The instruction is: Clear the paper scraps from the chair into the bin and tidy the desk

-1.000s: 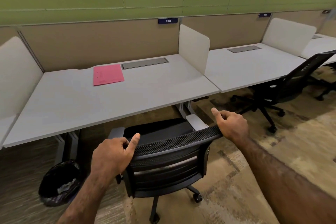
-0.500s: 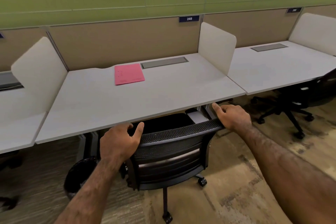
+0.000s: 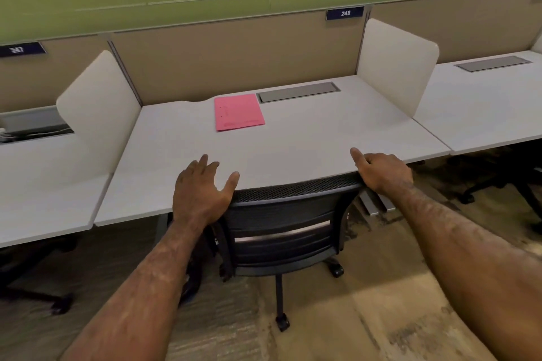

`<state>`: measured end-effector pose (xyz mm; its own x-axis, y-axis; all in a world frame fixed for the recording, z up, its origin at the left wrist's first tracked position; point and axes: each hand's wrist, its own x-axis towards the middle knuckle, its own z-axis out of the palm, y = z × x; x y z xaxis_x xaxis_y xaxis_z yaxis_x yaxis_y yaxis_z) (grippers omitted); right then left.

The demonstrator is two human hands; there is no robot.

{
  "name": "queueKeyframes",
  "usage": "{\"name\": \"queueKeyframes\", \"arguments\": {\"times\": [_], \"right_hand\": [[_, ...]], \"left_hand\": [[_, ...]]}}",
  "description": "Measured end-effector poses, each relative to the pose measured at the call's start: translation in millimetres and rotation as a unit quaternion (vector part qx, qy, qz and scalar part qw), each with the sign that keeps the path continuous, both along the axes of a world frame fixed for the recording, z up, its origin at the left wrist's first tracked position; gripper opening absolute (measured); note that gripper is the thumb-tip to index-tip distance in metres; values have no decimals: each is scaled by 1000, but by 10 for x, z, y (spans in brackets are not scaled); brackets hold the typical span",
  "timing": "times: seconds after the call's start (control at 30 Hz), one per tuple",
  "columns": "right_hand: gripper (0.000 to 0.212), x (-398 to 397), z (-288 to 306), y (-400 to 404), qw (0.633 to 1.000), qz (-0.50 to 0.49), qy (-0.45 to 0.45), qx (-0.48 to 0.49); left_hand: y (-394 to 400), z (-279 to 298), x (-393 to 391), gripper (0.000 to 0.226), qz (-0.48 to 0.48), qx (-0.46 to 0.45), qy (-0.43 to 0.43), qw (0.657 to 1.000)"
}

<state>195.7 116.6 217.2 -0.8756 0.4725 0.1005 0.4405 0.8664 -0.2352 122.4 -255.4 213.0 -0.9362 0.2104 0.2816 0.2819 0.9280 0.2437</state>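
Note:
A black mesh-back office chair point(image 3: 289, 224) stands tucked under the white desk point(image 3: 293, 138), its seat hidden beneath the desktop. My right hand point(image 3: 381, 171) grips the right end of the chair's top rail. My left hand point(image 3: 202, 190) hovers at the rail's left end with fingers spread, holding nothing. A pink folder point(image 3: 238, 112) lies flat near the back of the desk, beside a grey cable hatch point(image 3: 299, 92). No paper scraps show, and the bin is hidden behind my left forearm.
White side dividers point(image 3: 394, 64) stand at both ends of the desk. Neighbouring desks adjoin left and right. Another black chair's base point(image 3: 504, 184) sits at the far right, and a chair base point(image 3: 38, 299) at the lower left. Carpet lies behind the chair.
The chair has rolled forward until its seat is under the desk. My left hand has let go of the rail and spread its fingers. The view has shifted closer, so the bin is hidden.

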Motion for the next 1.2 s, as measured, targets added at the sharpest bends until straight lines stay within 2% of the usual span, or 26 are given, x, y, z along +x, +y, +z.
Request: {"name": "queueKeyframes", "arguments": {"times": [0.23, 0.47, 0.6, 0.7, 0.8, 0.9, 1.0, 1.1, 1.2], "right_hand": [[68, -503, -26, 94, 999, 41, 18, -10], [69, -1056, -43, 219, 997, 59, 40, -30], [72, -1170, -135, 254, 995, 70, 60, -38], [68, -1231, -108, 191, 994, 76, 69, -44], [65, -1280, -65, 168, 992, 88, 75, -43], [62, -1270, -60, 204, 990, 112, 52, -61], [61, -1291, 27, 218, 979, 176, -22, -100], [59, -1359, 200, 187, 965, 236, -94, -71], [54, -1508, 423, 66, 955, 272, -112, -35]], "left_hand": [[-31, -3, -495, 83, 22, -31, -11, 999], [44, 18, -802, 82, 63, -16, -35, 997], [12, 25, -941, 73, 77, -2, -51, 996], [-96, 25, -997, 63, 93, 39, -90, 991], [-102, 52, -1011, 60, 94, 53, -94, 990], [-69, 96, -988, 61, 94, 35, -114, 988], [-56, 156, -968, 62, 98, -9, -179, 979], [-15, 270, -982, 65, 85, -38, -225, 970], [68, 402, -1025, 65, 63, -58, -253, 964]]}}
